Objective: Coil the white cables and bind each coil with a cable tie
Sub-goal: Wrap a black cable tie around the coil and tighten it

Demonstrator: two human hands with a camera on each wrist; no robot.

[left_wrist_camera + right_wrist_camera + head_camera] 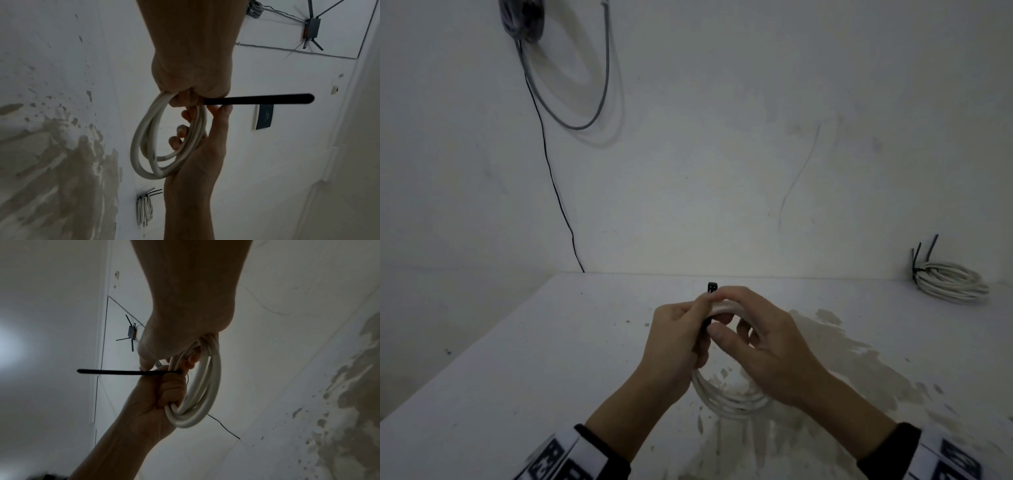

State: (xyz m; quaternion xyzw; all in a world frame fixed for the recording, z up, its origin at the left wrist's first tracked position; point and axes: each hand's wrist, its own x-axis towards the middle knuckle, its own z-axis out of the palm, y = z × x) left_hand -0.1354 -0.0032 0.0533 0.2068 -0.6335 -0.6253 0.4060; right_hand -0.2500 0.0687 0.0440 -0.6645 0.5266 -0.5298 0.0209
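Note:
I hold a coil of white cable (729, 401) upright above the white table (517, 359), between both hands. My left hand (698, 318) grips the top left of the coil in a fist, together with a black cable tie (711, 287). In the left wrist view the black cable tie (259, 100) sticks out sideways from that fist, across the white cable coil (141, 146). My right hand (729, 325) curls its fingers through the coil and lays its thumb against the tie. From the right wrist, the cable tie (123, 372) and the white cable coil (207, 386) show between the hands.
A bound white coil (948, 281) with black tie tails lies at the back right against the wall. A thin black wire (551, 178) and a grey cable loop (585, 113) hang on the wall at the left. Brown stains (859, 359) mark the table on the right.

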